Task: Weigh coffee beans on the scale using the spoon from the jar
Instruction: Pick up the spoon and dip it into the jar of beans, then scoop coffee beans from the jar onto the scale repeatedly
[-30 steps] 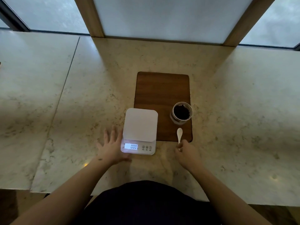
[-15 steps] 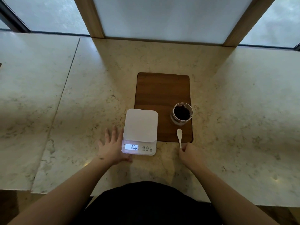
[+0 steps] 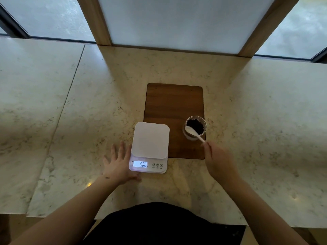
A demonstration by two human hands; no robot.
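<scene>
Marble desk [image 3: 74,121] carries a wooden board [image 3: 174,106], the white scale [image 3: 150,144] (display lit) and bean jar [image 3: 196,127]. Left hand [image 3: 120,165] lies flat, fingers spread, beside the scale; right hand [image 3: 219,163] pinches the spoon [image 3: 192,132], bowl over the jar's rim.

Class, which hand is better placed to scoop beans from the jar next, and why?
Right. The right hand holds the spoon, its bowl at the jar mouth. The left hand lies flat beside the scale.
</scene>
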